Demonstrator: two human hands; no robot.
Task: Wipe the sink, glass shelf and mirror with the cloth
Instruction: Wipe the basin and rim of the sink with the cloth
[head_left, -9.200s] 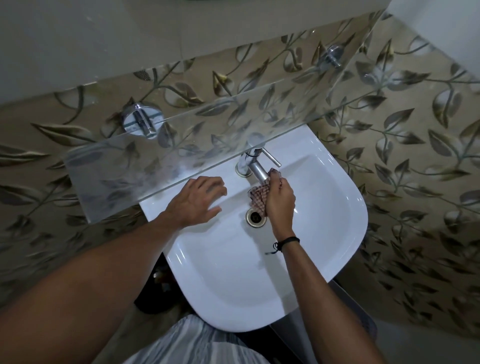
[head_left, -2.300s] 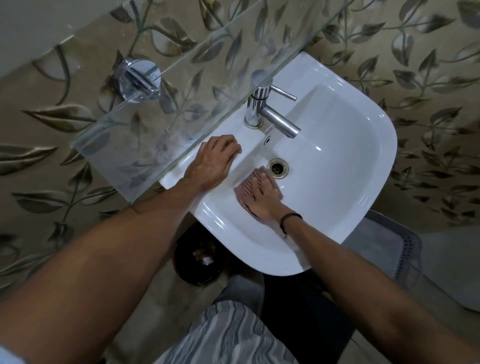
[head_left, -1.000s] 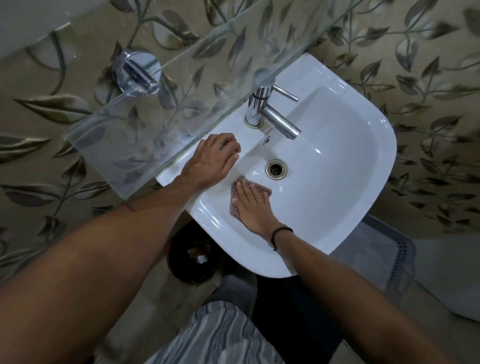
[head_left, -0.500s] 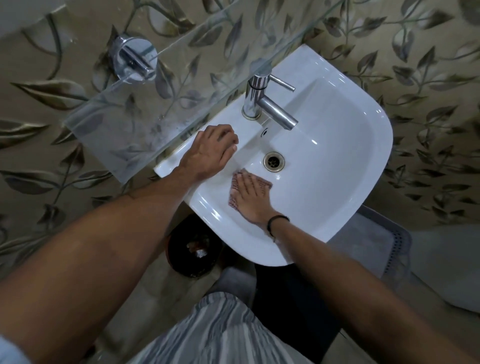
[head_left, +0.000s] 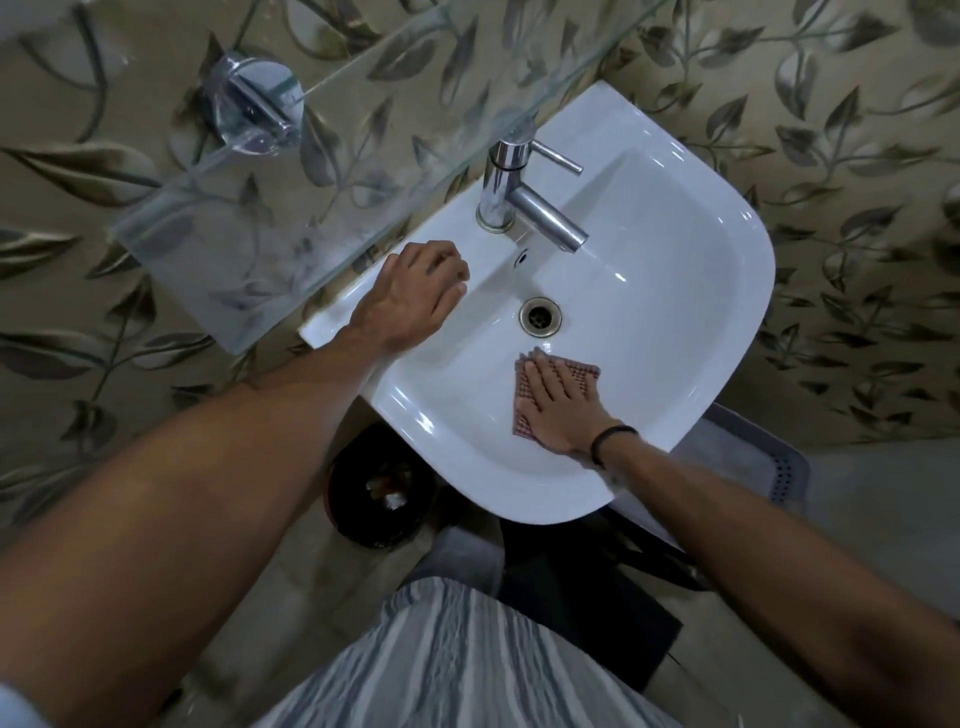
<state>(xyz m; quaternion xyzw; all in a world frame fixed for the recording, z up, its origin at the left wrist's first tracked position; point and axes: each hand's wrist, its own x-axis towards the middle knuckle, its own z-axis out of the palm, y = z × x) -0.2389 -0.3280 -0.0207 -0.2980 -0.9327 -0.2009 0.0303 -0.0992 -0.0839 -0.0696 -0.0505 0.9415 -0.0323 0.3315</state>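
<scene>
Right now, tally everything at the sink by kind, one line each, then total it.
Hands: 2, left hand on the rim, right hand flat on the cloth
Cloths: 1, checked cloth
Sinks: 1, white sink
Taps: 1, chrome tap
Drains: 1, drain
Glass shelves: 1, glass shelf
Total: 7

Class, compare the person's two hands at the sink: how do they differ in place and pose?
The left hand rests bare on the sink rim with fingers curled; the right hand lies flat in the basin, pressing the cloth. The right wrist wears a black band; the left wears none. Both touch the sink.
</scene>
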